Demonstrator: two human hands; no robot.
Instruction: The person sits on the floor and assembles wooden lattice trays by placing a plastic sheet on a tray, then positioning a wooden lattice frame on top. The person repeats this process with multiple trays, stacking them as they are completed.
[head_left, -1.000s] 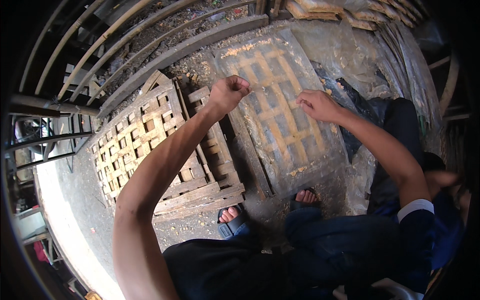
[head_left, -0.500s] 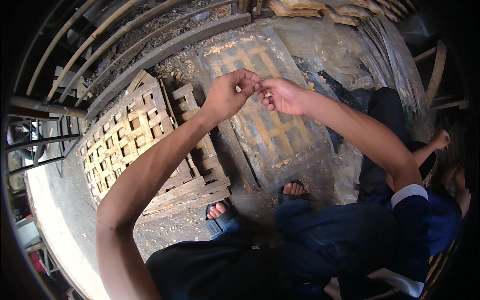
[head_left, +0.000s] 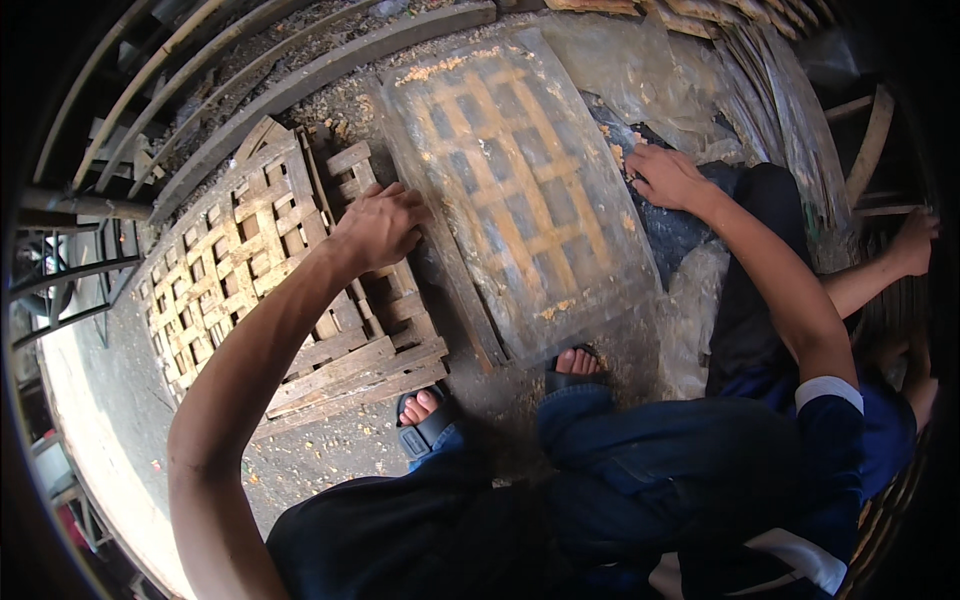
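Panel of woven tan slats lies between the two hands, showing through a cloudy plastic sheet; orange crumbs run along the end beyond the hands. Left hand: near the panel's left edge, back of the hand up, fingers bent well inward — I can't make out whether they pinch anything. Right hand: just outside the sheet's right edge, fingers half curled, above or against dark plastic — contact and any hold not readable. Left of the left hand: pale woven rack, partly behind the forearm. Nearer the body than both hands: two sandalled feet. Right of the right hand: another person's arm.
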